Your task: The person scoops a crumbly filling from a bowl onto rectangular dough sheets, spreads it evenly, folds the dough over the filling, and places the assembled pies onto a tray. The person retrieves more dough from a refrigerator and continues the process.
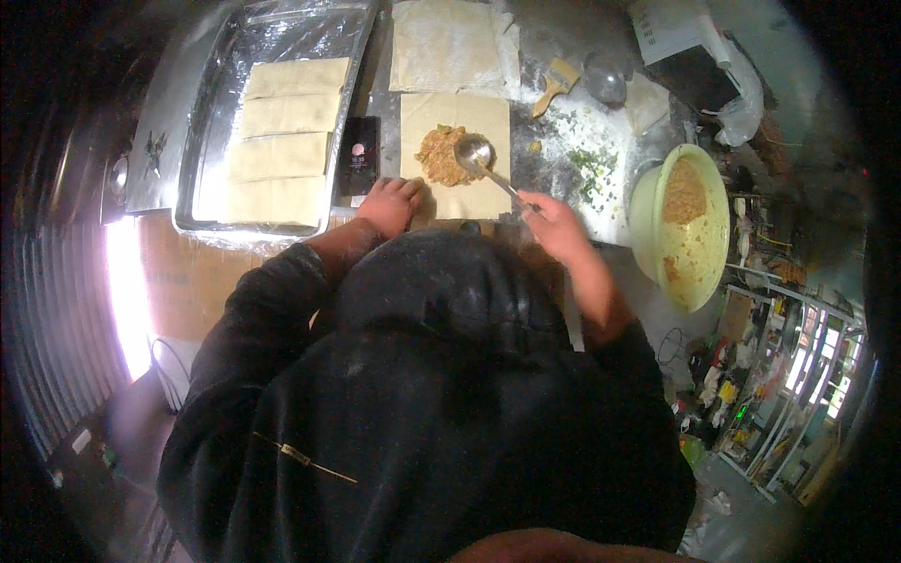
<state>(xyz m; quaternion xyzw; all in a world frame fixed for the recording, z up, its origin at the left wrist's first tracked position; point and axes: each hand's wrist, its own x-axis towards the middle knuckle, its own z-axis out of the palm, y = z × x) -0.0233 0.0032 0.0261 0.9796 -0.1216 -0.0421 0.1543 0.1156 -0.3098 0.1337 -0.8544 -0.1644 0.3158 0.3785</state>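
Holding shiny spoon [475,151], lumpy orange-brown filling [437,158]

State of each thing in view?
Pale square dough sheet: flat, partly covered
Brown chunky filling: heaped on the sheet
Silver metal spoon: against the filling
Right hand: closed around the spoon
Left hand: at the sheet's left edge
Rectangular metal tray: lined, partly filled
Pale rectangular dough pieces: in a row
Round green bowl: partly filled
Wooden flat brush: lying down
Black phone: screen lit

Floured table [563,129] passable between dough sheet [495,122] and bowl [644,225]; spoon [498,178] juts in; tray [218,131] blocks left.
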